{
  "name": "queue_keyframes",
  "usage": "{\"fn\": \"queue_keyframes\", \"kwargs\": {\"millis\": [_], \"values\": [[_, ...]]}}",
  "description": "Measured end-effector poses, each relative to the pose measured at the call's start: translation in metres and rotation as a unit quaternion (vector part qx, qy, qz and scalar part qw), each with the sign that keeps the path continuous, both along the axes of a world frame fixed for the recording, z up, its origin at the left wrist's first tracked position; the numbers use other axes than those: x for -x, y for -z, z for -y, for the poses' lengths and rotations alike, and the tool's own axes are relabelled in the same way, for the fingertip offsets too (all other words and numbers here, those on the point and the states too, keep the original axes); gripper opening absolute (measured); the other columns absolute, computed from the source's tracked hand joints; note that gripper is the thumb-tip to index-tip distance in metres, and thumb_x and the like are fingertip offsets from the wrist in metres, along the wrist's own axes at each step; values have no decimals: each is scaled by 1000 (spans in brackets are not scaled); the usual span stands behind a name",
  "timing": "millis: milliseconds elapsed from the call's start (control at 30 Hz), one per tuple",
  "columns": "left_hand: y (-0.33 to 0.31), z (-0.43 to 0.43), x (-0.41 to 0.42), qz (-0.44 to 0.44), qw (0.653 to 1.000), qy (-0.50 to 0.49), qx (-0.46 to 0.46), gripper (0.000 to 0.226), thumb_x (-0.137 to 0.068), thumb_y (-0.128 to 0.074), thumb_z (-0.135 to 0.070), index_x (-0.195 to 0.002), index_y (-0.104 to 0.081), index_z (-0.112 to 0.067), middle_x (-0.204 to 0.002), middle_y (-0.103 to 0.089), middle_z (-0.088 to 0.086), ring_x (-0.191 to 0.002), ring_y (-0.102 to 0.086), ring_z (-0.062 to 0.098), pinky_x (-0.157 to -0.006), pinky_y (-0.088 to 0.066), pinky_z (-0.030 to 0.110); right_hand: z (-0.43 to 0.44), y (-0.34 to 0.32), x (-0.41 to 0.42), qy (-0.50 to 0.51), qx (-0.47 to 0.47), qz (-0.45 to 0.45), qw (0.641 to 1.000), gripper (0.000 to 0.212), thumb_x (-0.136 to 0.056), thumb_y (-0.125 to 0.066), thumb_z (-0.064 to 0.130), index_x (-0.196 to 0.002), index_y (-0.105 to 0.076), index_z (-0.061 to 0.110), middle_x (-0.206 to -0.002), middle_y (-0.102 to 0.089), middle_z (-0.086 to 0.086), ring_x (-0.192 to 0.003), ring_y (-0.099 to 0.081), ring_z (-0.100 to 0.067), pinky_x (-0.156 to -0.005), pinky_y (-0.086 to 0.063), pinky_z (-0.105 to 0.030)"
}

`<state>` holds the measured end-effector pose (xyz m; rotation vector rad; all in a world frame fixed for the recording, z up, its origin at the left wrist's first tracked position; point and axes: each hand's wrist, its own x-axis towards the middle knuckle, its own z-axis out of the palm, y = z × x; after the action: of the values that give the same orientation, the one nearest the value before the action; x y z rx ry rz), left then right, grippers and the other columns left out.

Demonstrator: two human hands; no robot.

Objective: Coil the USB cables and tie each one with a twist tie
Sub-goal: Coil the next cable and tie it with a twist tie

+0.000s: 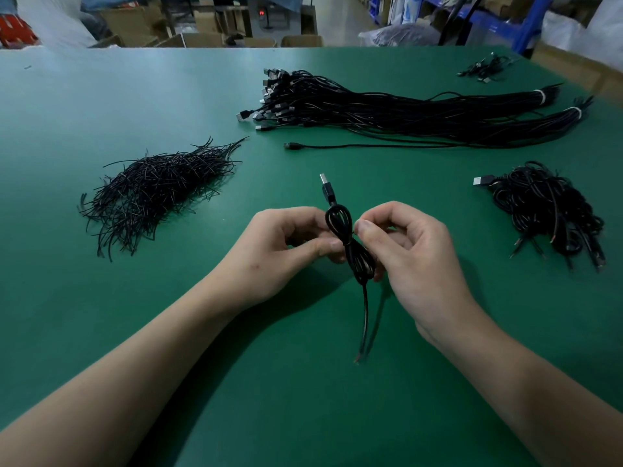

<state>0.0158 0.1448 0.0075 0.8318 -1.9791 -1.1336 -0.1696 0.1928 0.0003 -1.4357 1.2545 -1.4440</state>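
Table: green mat (pixel 135 332) under everything, both forearms reaching in over it from the near edge.
Tail end: a loose black tail end (pixel 364 318) hangs from the bottom of the held coil toward me, bare wire showing at its tip.
Held coil: the held coil (pixel 362 261), a black USB cable wound into a narrow figure of eight, is up off the mat between the two hands, nipped in at its waist.
Left hand: the left hand (pixel 286 241) is on the left of the held coil, thumb and curled fingers pinching its waist.
Right hand: the right hand (pixel 404 251) is on the right of the held coil, thumb and forefinger pressed together at the same waist, the other fingers curled behind. I cannot tell whether a tie is between them.
Plug: the silver-tipped plug (pixel 327 188) sticks up from the top of the held coil, pointing away.
Heap of twist ties: heap of twist ties (pixel 151 193), black, lying left of the held coil and a little beyond it.
Heap of coiled cables: heap of coiled cables (pixel 546 210) lying well to the right of the held coil.
Single cable: a single cable (pixel 371 147) lying stretched out just beyond the held coil.
Long bundles: long bundles (pixel 387 106) of straight cables farther beyond the held coil, white bands (pixel 541 96) at their right ends.
Small cluster: small cluster (pixel 485 67) of cables far beyond and right of the held coil.
Cardboard boxes: cardboard boxes (pixel 202 38) past the table's far edge, behind it all.
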Motion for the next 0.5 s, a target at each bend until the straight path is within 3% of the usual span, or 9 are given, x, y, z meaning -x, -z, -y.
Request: {"fn": "queue_keyframes", "kwargs": {"millis": [133, 267, 367, 433, 500], "values": [[-2, 0, 1, 30, 999, -16, 15, 9, -93, -63, -19, -92, -72, -19, -88, -77, -5, -80, -69, 5, -72, -48, 19, 0, -1, 0, 16, 4, -21, 1000, 14, -89, -66, 35, -85, -67, 21, -74, -71, -6, -63, -63, -18, -60, -50, -36], [-3, 2, -1, 40, 998, -31, 21, 12, -93, -63, -21, -86, -72, -24, -83, -76, -4, -72, -62, 33, -62, -50, 39, -1, -2, -1, 57, 25, -29, 998, 10, -90, -66, 30, -83, -67, 23, -70, -67, 2, -64, -63, -19, -58, -53, -37], [-2, 1, 1, 48, 998, -38, 27, 13, -93, -64, -29, -85, -72, -23, -82, -76, -5, -72, -60, 38, -63, -51, 47, -2, -2, -1, 81, 36, -38, 995, 11, -90, -65, 29, -81, -66, 25, -69, -66, 1, -60, -64, -19, -53, -54, -35], [2, 0, 4, 53, 997, -42, 28, 14, -94, -64, -29, -84, -72, -23, -82, -76, -5, -68, -60, 34, -61, -50, 44, -2, -2, -1, 89, 42, -41, 994, 12, -91, -64, 28, -80, -66, 26, -68, -65, 2, -60, -65, -15, -51, -49, -25], [6, -2, 8, 25, 998, -50, 3, 11, -95, -66, -20, -85, -72, -23, -81, -76, -4, -67, -65, 15, -63, -49, 30, -2, -2, -1, 88, 41, -37, 995, 12, -92, -65, 27, -80, -66, 26, -68, -66, 3, -60, -65, -13, -52, -47, -18]]}}
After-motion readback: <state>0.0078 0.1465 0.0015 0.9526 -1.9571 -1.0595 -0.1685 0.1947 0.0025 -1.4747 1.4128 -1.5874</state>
